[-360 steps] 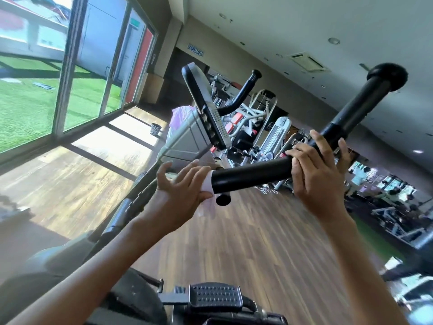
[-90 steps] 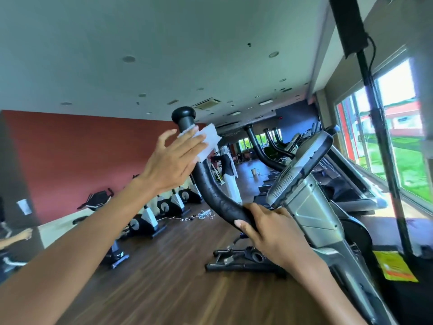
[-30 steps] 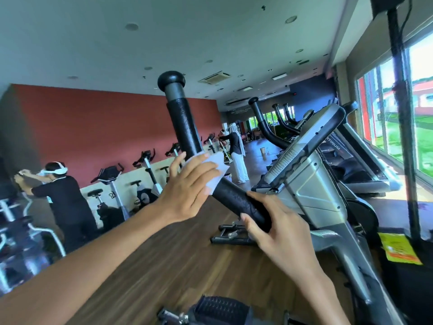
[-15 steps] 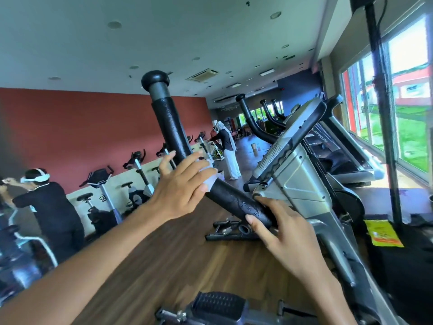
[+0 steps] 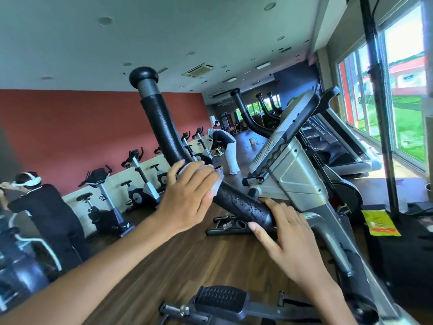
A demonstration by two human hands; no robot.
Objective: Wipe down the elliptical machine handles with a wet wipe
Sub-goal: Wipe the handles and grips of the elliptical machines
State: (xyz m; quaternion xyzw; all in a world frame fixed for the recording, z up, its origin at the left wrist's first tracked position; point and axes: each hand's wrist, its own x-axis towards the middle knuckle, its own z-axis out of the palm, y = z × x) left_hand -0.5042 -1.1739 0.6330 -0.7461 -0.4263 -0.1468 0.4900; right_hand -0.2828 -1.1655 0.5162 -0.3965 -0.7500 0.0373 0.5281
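Left hand (image 5: 187, 198) grip closed around wipe (image 5: 216, 184) on handle (image 5: 164, 132), frame centre. Right hand (image 5: 288, 240) grip loosely wrapped on handle's lower end. Console (image 5: 288, 146) just right; pedal (image 5: 222, 297) bottom centre.

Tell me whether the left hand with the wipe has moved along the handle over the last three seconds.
Yes. The left hand with the wet wipe has slid down the handle, from just below the top knob toward the right hand.

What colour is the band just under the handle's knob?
Grey, between the black knob and the black foam grip; head view.
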